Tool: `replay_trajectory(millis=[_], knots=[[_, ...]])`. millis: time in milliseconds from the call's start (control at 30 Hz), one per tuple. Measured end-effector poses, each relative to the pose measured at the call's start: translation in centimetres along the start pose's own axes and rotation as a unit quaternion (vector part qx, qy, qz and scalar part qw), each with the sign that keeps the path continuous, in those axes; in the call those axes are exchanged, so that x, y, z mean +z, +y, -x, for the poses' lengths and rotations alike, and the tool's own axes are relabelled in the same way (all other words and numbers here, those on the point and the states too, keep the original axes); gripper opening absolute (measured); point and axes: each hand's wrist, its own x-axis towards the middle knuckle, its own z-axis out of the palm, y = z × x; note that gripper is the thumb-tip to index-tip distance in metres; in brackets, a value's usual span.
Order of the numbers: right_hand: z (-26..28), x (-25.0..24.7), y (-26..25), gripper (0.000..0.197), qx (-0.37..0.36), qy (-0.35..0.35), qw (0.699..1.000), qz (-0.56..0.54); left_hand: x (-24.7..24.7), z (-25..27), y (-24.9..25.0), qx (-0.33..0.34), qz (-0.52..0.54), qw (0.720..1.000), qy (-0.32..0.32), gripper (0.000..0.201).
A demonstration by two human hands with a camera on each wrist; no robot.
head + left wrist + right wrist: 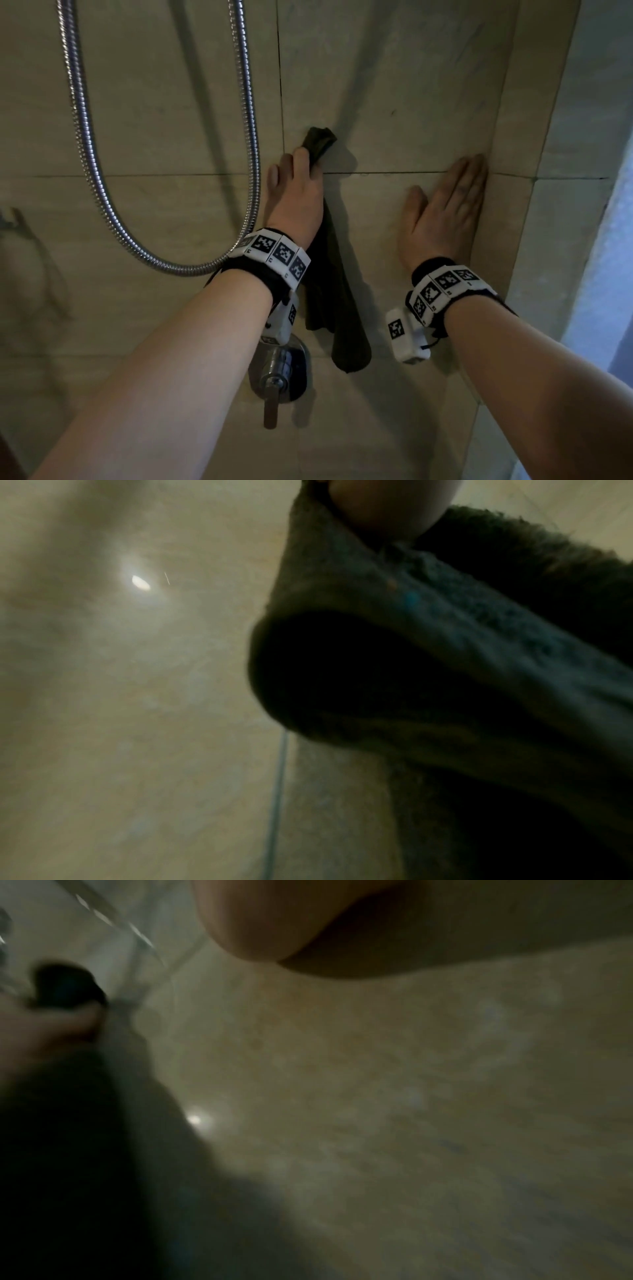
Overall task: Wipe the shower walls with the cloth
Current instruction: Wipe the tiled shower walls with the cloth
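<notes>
My left hand (296,185) grips a dark olive cloth (320,142) and holds it against the beige tiled shower wall (394,85). The cloth's top bunch sticks out above my fingers, and its long tail (342,308) hangs down past my wrist. In the left wrist view the cloth (445,656) fills the right side, blurred. My right hand (448,205) lies flat on the wall, fingers straight and together, close to the inner corner. In the right wrist view my palm (377,928) presses on the tile (377,1096).
A metal shower hose (82,137) loops down the wall left of my left arm. A chrome mixer handle (277,373) sits below my left wrist. The side wall (548,171) meets the back wall just right of my right hand.
</notes>
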Motion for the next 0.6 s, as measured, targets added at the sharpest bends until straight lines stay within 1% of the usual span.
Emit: replay_trajectory(millis=[133, 200, 233, 300, 367, 400, 433, 500, 567, 600], knots=[[0.2, 0.8, 0.8, 0.071, -0.027, 0.023, 0.999, 0.003, -0.4, 0.1, -0.9, 0.025, 0.003, 0.999, -0.028, 0.03], [0.1, 0.8, 0.9, 0.071, -0.031, 0.025, 0.999, 0.003, -0.4, 0.1, -1.6, 0.022, 0.038, 0.999, -0.032, 0.026], [0.2, 0.8, 1.0, 0.071, -0.033, 0.023, 0.999, 0.003, -0.3, 0.1, -2.0, 0.007, 0.058, 0.998, -0.029, 0.025], [0.3, 0.8, 1.1, 0.071, -0.034, 0.019, 0.999, 0.002, -0.2, 0.1, -2.6, -0.042, 0.11, 0.993, -0.018, 0.035], [0.4, 0.8, 1.3, 0.071, -0.035, 0.019, 0.999, 0.0, -0.5, -0.3, -3.2, -0.069, 0.186, 0.979, -0.043, 0.045], [0.4, 0.9, 1.3, 0.071, -0.035, 0.019, 0.999, -0.002, -0.6, -0.6, -3.5, -0.076, 0.206, 0.974, -0.057, 0.049], [0.4, 0.9, 1.3, 0.071, -0.034, 0.019, 0.999, -0.005, -0.8, -1.0, -3.8, -0.083, 0.207, 0.973, -0.058, 0.052], [0.4, 1.0, 1.3, 0.071, -0.036, 0.024, 0.999, -0.006, -0.9, -2.4, -4.2, -0.112, 0.186, 0.976, -0.027, 0.055], [0.4, 1.1, 1.3, 0.072, -0.037, 0.026, 0.999, -0.004, -0.6, -3.8, -4.1, -0.152, 0.176, 0.973, -0.006, 0.054], [0.3, 1.1, 1.3, 0.072, -0.038, 0.027, 0.999, -0.003, -0.5, -4.2, -3.7, -0.161, 0.181, 0.97, -0.005, 0.053]])
